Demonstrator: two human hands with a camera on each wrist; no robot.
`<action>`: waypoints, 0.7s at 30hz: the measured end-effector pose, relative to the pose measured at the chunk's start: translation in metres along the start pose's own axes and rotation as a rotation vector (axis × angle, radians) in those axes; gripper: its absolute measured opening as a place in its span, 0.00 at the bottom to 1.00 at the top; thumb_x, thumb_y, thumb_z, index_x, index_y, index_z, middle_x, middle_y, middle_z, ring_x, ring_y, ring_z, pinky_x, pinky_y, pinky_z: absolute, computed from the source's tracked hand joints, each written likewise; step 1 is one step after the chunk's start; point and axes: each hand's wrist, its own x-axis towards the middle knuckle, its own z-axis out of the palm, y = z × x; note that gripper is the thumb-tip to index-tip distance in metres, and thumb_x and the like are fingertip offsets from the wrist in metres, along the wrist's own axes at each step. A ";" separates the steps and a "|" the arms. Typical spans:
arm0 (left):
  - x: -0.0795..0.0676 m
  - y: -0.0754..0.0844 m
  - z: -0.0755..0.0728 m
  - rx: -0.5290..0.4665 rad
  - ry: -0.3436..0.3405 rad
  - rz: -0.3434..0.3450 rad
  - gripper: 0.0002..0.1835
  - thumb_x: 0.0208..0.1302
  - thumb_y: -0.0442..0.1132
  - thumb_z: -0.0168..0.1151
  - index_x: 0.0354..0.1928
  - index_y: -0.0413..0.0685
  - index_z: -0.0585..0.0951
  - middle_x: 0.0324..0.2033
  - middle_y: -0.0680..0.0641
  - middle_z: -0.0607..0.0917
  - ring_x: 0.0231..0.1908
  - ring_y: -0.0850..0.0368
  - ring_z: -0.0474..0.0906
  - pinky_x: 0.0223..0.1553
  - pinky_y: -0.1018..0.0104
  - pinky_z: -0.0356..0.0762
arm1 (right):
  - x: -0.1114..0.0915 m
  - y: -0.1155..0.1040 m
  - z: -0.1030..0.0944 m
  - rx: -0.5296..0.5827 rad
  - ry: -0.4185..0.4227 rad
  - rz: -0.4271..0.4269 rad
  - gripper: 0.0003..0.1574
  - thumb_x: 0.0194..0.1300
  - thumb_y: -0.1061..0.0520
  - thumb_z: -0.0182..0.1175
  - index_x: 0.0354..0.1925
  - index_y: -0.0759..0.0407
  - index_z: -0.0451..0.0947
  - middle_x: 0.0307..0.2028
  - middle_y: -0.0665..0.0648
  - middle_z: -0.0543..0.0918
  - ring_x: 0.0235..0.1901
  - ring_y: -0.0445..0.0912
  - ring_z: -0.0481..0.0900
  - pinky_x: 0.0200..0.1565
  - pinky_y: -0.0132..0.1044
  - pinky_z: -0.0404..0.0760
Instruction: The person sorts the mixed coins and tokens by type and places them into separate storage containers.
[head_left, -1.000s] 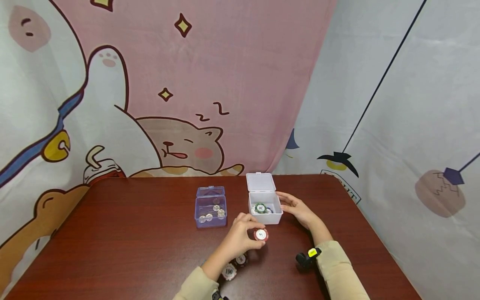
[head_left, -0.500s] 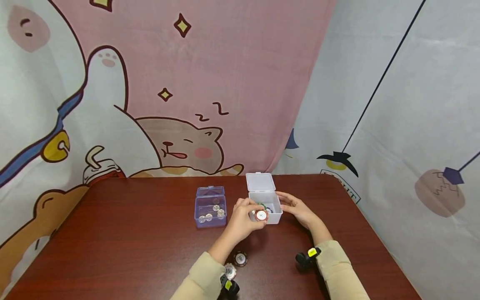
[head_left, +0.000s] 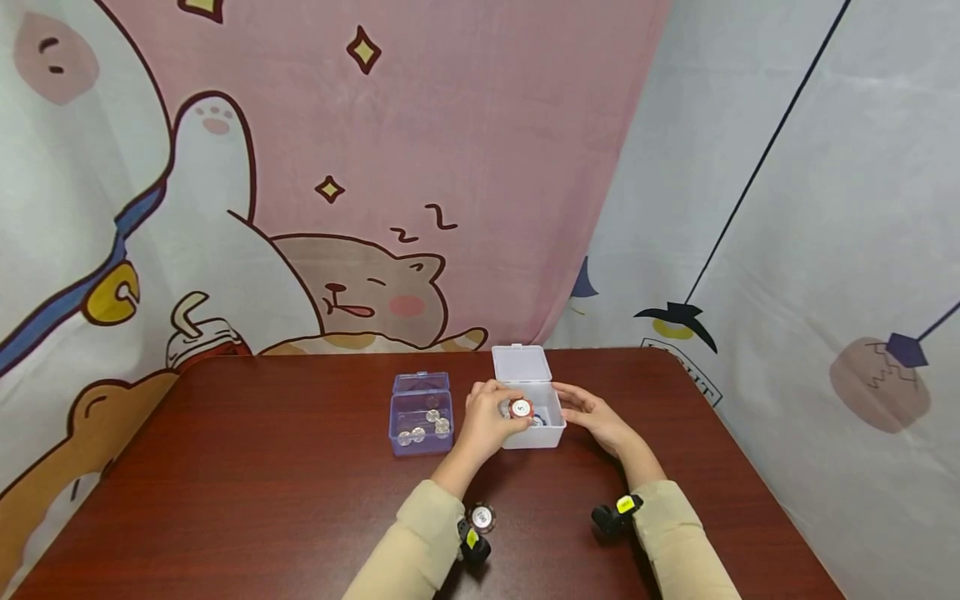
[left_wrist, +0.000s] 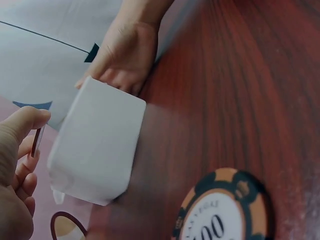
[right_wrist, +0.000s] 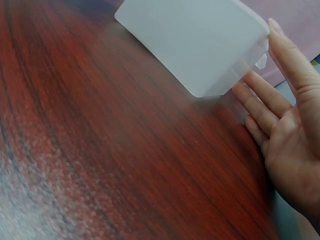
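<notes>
My left hand (head_left: 483, 421) pinches a red-rimmed poker chip (head_left: 521, 408) between thumb and fingers, over the opening of the white plastic box (head_left: 532, 439). In the left wrist view the chip appears edge-on (left_wrist: 37, 142). The box stands with its lid (head_left: 521, 364) raised at the back. Inside it, part of a blue-edged chip (head_left: 538, 421) shows; the left hand and red chip hide other contents. With fingers extended, my right hand (head_left: 600, 423) touches the box's right side; the right wrist view shows its thumb at the box's upper edge.
To the left stands a translucent blue box (head_left: 422, 447), lid up, holding several clear round pieces (head_left: 418, 435). Nearer me, a dark-and-orange poker chip (head_left: 482, 517) lies on the brown table (head_left: 262, 492) beside my left wrist camera (head_left: 474, 546). A patterned cloth (head_left: 525, 167) hangs behind.
My left hand has carried the red chip forward from in front of the white box to over its opening. The left forearm now covers the white 100 chip. My right hand stays put.
</notes>
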 end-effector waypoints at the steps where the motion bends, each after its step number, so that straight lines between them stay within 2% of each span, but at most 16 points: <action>1: 0.001 -0.002 0.002 0.006 0.001 -0.006 0.22 0.35 0.41 0.75 0.38 0.45 0.84 0.34 0.53 0.78 0.39 0.58 0.66 0.41 0.61 0.60 | 0.000 0.000 0.000 -0.002 0.005 0.007 0.30 0.62 0.60 0.55 0.63 0.53 0.62 0.60 0.61 0.66 0.56 0.52 0.66 0.55 0.49 0.61; 5: 0.003 -0.006 0.007 0.038 0.000 -0.024 0.22 0.36 0.44 0.75 0.38 0.47 0.85 0.34 0.54 0.77 0.39 0.58 0.65 0.41 0.61 0.59 | 0.000 0.001 -0.001 -0.013 0.020 0.017 0.30 0.62 0.59 0.55 0.63 0.52 0.63 0.59 0.60 0.66 0.57 0.52 0.65 0.56 0.53 0.58; 14: 0.011 -0.010 0.013 0.132 0.015 -0.024 0.21 0.35 0.46 0.75 0.37 0.50 0.85 0.33 0.54 0.78 0.39 0.57 0.65 0.41 0.60 0.59 | 0.000 0.000 -0.001 -0.021 0.013 0.005 0.30 0.62 0.61 0.54 0.63 0.54 0.62 0.59 0.61 0.66 0.57 0.51 0.65 0.55 0.47 0.62; 21: 0.012 -0.015 0.016 0.196 0.007 -0.075 0.21 0.34 0.47 0.75 0.36 0.51 0.85 0.34 0.54 0.78 0.39 0.57 0.66 0.40 0.60 0.60 | 0.001 0.001 0.000 -0.015 0.003 -0.003 0.30 0.63 0.60 0.54 0.63 0.54 0.61 0.60 0.61 0.66 0.57 0.52 0.64 0.56 0.52 0.59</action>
